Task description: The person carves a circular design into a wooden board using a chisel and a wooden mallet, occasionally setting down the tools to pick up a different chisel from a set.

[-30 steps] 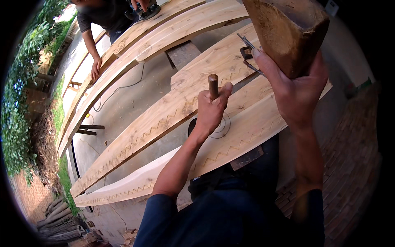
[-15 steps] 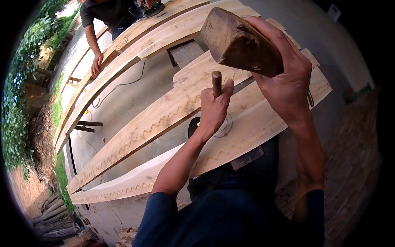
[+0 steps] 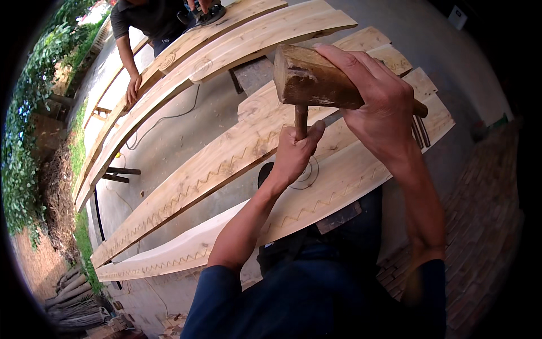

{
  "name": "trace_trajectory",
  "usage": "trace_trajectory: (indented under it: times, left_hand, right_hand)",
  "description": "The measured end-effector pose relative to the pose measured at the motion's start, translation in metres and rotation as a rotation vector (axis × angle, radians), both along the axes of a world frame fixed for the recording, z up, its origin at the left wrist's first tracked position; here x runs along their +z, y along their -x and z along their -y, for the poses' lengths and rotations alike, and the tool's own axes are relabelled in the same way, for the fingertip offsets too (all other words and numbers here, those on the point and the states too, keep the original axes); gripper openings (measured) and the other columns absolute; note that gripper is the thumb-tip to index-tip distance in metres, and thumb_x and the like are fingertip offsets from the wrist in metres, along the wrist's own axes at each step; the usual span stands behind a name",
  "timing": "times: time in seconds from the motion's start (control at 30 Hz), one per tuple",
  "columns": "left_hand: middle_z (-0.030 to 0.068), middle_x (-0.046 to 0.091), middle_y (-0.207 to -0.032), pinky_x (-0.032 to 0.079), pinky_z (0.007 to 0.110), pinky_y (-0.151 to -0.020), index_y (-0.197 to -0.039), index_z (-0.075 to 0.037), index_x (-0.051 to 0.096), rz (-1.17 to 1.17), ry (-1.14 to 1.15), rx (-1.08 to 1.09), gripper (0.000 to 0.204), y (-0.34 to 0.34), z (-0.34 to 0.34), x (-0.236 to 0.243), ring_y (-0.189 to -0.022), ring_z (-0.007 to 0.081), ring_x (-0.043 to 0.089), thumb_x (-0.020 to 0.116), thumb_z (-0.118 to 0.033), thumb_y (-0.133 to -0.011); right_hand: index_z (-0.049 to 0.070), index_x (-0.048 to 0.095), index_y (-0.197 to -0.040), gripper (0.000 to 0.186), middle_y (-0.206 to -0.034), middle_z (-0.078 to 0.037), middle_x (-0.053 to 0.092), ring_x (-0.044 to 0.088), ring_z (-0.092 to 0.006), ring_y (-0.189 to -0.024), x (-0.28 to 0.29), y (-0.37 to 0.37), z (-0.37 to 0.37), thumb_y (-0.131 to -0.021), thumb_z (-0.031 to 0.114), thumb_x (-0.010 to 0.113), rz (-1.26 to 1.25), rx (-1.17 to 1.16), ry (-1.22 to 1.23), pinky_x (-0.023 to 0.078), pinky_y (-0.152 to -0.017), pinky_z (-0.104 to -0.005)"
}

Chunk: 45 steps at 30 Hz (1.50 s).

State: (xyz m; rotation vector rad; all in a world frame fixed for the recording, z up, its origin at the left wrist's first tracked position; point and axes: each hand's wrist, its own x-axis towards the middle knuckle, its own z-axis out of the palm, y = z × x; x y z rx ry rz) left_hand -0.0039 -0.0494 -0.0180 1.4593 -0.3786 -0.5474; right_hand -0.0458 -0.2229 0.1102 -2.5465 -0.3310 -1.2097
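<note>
My left hand point(image 3: 294, 155) is closed around an upright chisel point(image 3: 301, 120); only its wooden handle shows, and the blade is hidden under the fist. It stands over the curved wooden planks. In my right hand point(image 3: 381, 99) is a worn wooden mallet point(image 3: 319, 79), whose head meets the top of the chisel handle, or very nearly so. The stub of the mallet's handle pokes out beyond my knuckles. Zigzag lines run along the nearer plank point(image 3: 344, 183) and the farther plank point(image 3: 209, 166). Faint rings mark the nearer plank beside my left wrist.
Thin metal tools point(image 3: 421, 133) lie at the nearer plank's right end. More curved boards point(image 3: 254, 37) stretch across the back. A co-worker's hand point(image 3: 133, 90) rests on one board, near a power tool point(image 3: 206, 12). A cable point(image 3: 175, 114) trails over the floor; stacked logs point(image 3: 73, 294) lie lower left.
The mallet has come down from above and right of the chisel onto the top of its handle, and its head has levelled. My left hand has shifted slightly downward.
</note>
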Motion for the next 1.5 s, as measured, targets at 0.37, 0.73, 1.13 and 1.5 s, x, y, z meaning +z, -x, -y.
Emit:
trace_trajectory:
  times: [0.37, 0.73, 1.13, 1.5]
  left_hand:
    - [-0.0047, 0.039, -0.056, 0.024, 0.028, -0.048, -0.065, -0.011, 0.051, -0.065, 0.053, 0.07, 0.054, 0.001, -0.011, 0.002, -0.05, 0.0074, 0.032, 0.068, -0.044, -0.104]
    - [-0.0046, 0.038, -0.054, 0.022, 0.028, -0.045, -0.062, -0.013, 0.045, 0.046, 0.085, 0.422, 0.057, 0.012, -0.002, -0.002, -0.048, 0.0068, 0.031, 0.064, -0.044, -0.106]
    - [-0.0049, 0.041, -0.055, 0.024, 0.027, -0.047, -0.062, -0.012, 0.047, 0.014, 0.058, 0.372, 0.055, 0.016, -0.002, 0.0, -0.049, 0.0062, 0.033, 0.067, -0.042, -0.105]
    - [0.0053, 0.044, -0.06, 0.034, 0.034, -0.053, -0.066, -0.005, 0.046, 0.611, -0.129, 0.293, 0.052, 0.032, -0.006, 0.053, -0.054, 0.0168, 0.04, 0.076, -0.034, -0.096]
  right_hand:
    - [0.018, 0.07, -0.128, 0.046, -0.085, -0.005, 0.061, 0.065, -0.0257, -0.081, -0.004, -0.006, -0.011, -0.084, 0.005, 0.068, -0.047, -0.03, 0.194, 0.054, -0.071, -0.0395]
    - [0.019, 0.065, -0.137, 0.071, -0.095, -0.006, 0.069, 0.072, -0.0279, -0.087, 0.006, -0.01, -0.021, -0.071, -0.004, 0.078, 0.116, 0.184, -0.273, 0.06, -0.073, -0.0397]
    - [0.015, 0.064, -0.138, 0.062, -0.095, -0.009, 0.065, 0.069, -0.0283, -0.086, -0.001, 0.015, -0.022, -0.079, -0.001, 0.076, -0.194, -0.089, 0.198, 0.055, -0.069, -0.0421]
    - [0.009, 0.049, -0.149, 0.069, -0.122, -0.015, 0.066, 0.067, -0.0366, -0.112, -0.153, 0.059, 0.016, -0.084, 0.004, 0.073, -0.784, -0.512, -0.12, 0.054, -0.088, -0.0468]
